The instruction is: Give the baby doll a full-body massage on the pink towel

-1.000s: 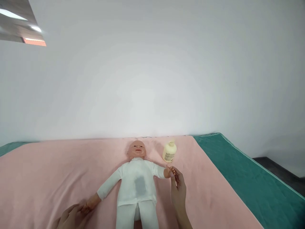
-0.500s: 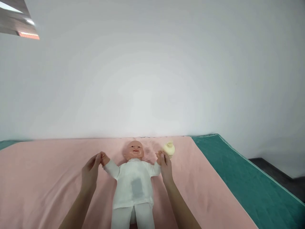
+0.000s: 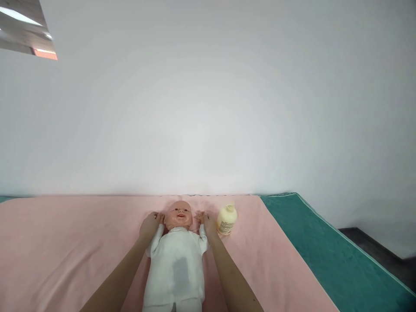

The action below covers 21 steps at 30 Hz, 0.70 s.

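Observation:
A baby doll (image 3: 177,260) in a white long-sleeved top and white trousers lies on its back on a pink sheet (image 3: 74,242). Its bare head points toward the wall. My left hand (image 3: 150,225) is closed around the doll's hand on the left, beside its head. On the other side my right hand (image 3: 210,226) grips the doll's other hand, whose small fingers show above mine. Both doll arms are bent up beside the head. A pale yellow bottle (image 3: 226,219) with a printed label stands just right of my right hand.
A green cover (image 3: 328,251) shows beyond the pink sheet on the right. Behind the bed rises a plain white wall (image 3: 208,108). A dark strip of floor (image 3: 373,242) lies at the far right.
Both my hands have moved inward, bringing the doll's arms from spread wide to bent up close beside its head. The bottle now shows in full.

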Tool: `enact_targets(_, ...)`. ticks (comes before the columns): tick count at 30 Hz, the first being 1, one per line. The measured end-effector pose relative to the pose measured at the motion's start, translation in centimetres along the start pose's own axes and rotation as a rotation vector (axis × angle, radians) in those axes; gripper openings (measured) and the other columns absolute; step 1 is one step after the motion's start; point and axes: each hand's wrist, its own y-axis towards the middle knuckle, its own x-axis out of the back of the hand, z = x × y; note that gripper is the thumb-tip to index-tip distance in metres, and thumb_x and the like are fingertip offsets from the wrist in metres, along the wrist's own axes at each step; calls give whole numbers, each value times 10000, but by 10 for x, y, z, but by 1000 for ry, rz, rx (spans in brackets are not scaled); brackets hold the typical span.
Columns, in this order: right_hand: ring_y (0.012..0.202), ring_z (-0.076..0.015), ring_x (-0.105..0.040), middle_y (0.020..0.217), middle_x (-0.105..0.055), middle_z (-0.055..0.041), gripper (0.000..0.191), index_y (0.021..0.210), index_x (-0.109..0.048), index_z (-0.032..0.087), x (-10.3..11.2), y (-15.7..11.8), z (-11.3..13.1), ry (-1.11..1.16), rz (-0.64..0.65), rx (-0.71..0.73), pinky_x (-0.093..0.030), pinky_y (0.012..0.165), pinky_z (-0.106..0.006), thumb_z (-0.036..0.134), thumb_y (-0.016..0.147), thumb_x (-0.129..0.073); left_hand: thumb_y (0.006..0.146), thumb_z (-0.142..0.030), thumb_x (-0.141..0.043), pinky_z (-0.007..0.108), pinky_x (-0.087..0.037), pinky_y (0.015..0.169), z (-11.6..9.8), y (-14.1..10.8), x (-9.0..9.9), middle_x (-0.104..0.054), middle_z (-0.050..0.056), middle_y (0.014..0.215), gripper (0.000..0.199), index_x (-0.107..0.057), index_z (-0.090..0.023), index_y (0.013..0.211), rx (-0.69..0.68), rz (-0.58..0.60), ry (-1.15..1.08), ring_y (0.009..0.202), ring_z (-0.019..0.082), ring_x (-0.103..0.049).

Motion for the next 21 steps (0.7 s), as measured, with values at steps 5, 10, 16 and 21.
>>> enact_targets(5,770,-172,-649,921,-666,-66,319,977,-622,128,3,-8,-5,-18,27,35,-536,699,-332,407,972,-467,918,-452,-456,355,-466,760,-7,-13,7,-693,95,922,361,-638,-142,950,-56,-79,-4,848,228,-652)
enact_targets(10,938,-243,-657,1068,-675,-106,408,1068,-604,154,16,-34,11,10,22,167,-518,800,-356,501,906,-464,902,-537,-369,294,-461,687,-12,-37,31,-692,70,1028,461,-596,-203,1124,-142,-207,-67,827,216,-640)
enact_targets(16,1154,-259,-566,1239,-613,-110,410,1207,-561,186,55,-90,30,2,17,201,-461,962,-378,426,876,-532,839,-488,-479,268,-467,660,6,-91,66,-668,39,1081,474,-560,-259,1246,-189,-353,-38,887,209,-627)
enact_targets(21,1244,-257,-498,1321,-566,-69,443,1311,-521,240,83,-153,18,-92,17,119,-446,1009,-379,422,906,-522,804,-497,-543,244,-500,628,45,-149,89,-680,20,1080,482,-568,-296,1241,-148,-356,93,914,218,-660)
